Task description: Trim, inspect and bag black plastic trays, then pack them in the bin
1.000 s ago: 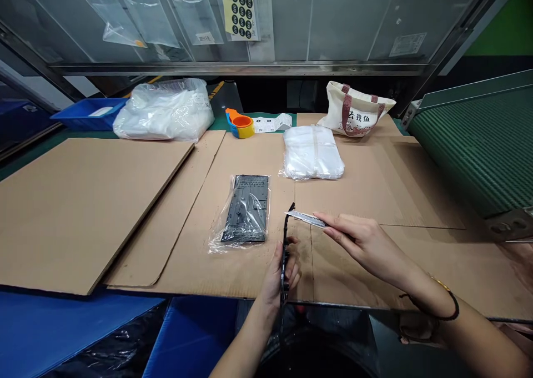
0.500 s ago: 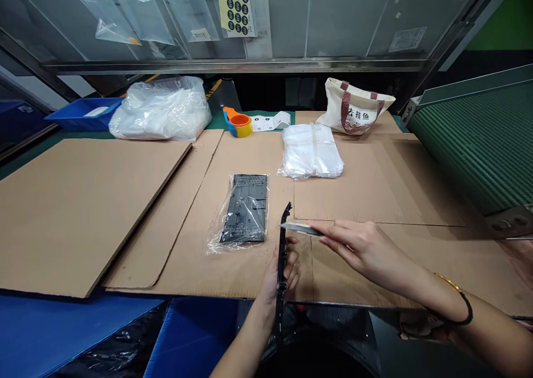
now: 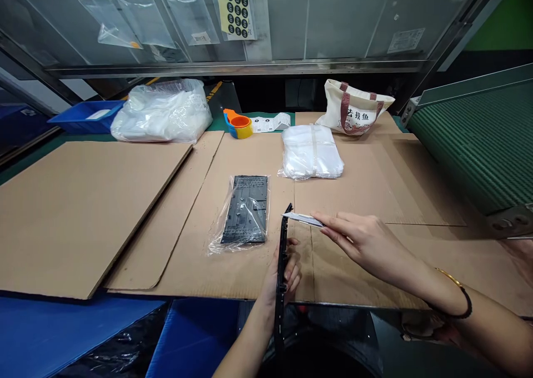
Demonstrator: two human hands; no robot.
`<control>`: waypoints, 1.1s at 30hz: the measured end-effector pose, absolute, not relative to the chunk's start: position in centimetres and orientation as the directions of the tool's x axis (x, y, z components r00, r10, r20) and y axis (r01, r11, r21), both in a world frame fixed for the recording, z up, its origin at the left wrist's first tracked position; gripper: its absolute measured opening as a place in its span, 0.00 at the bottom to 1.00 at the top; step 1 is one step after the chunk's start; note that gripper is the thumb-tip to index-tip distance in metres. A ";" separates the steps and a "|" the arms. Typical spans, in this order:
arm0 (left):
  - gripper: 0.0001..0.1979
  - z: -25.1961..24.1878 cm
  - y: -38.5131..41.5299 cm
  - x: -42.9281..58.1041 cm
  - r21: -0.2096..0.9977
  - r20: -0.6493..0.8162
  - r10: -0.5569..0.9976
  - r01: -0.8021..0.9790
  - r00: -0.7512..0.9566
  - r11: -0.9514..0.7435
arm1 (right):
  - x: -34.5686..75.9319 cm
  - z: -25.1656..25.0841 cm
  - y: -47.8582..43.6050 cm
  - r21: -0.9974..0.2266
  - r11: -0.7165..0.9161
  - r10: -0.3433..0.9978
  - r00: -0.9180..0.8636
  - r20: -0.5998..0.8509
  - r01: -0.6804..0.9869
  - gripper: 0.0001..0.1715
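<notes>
Black plastic part (image 3: 280, 289), one, seen nearly edge-on and upright across the front edge of the cardboard-covered table (image 3: 350, 200); the left hand (image 3: 291, 270) is closed round its middle, fingers curled on the right side; the right hand (image 3: 366, 242) pinches one slim, pale blade (image 3: 302, 218) between thumb and fingers, its tip at the part's upper end — whether the two touch cannot be told. To the left lies one dark panel (image 3: 245, 208) in a clear bag; beyond are one strapped stack of clear bags (image 3: 312, 151), one cloth tote (image 3: 353, 109), one plastic-wrapped bundle (image 3: 162, 114) and one blue tray (image 3: 83, 124); above — three clear pouches (image 3: 189, 14) and one yellow sticker sheet (image 3: 235, 9).
</notes>
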State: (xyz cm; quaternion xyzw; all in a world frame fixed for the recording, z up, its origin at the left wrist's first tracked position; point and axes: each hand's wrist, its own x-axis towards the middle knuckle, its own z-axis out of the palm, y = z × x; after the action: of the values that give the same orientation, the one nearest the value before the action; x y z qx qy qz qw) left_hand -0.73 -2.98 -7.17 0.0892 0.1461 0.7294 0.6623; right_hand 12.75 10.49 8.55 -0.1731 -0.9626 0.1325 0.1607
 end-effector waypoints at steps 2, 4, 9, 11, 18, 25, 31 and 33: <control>0.15 -6.8 -2.9 -0.7 0.332 -0.043 0.993 -0.939 -0.107 -0.087 | 12.8 8.6 10.4 -0.308 0.906 0.372 -0.892 0.257 0.289 0.22; 0.15 -6.4 -2.8 -0.8 0.334 -0.021 0.995 -0.938 -0.099 -0.087 | 12.9 8.7 10.3 -0.306 0.910 0.364 -0.893 0.264 0.281 0.22; 0.13 -6.2 -2.6 -0.8 0.326 0.010 0.995 -0.941 -0.097 -0.095 | 12.9 8.9 9.9 -0.319 0.916 0.338 -0.896 0.290 0.242 0.22; 0.13 -6.3 -2.6 -0.7 0.323 -0.003 0.995 -0.941 -0.104 -0.098 | 12.9 8.9 9.8 -0.337 0.915 0.322 -0.903 0.285 0.221 0.22; 0.14 -6.7 -3.0 -0.7 0.326 -0.052 0.993 -0.942 -0.109 -0.087 | 12.9 9.0 9.9 -0.275 0.920 0.359 -0.879 0.314 0.278 0.22; 0.14 -6.4 -3.1 -0.7 0.308 -0.017 0.995 -0.947 -0.099 -0.089 | 13.1 9.1 9.9 -0.284 0.922 0.348 -0.882 0.318 0.262 0.21; 0.15 -5.8 -2.7 -0.7 0.290 0.081 0.994 -0.953 -0.070 -0.090 | 13.1 9.0 9.9 -0.268 0.923 0.355 -0.881 0.313 0.277 0.21; 0.15 -5.7 -2.7 -0.7 0.293 0.101 0.993 -0.951 -0.068 -0.095 | 13.2 8.9 9.9 -0.272 0.922 0.355 -0.884 0.305 0.276 0.21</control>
State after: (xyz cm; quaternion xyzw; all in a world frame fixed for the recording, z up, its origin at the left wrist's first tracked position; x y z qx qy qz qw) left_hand -0.73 -2.65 -5.75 0.1382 0.0747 0.7268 0.6686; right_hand 13.15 9.94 8.91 -0.1636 -0.9641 0.1111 0.1770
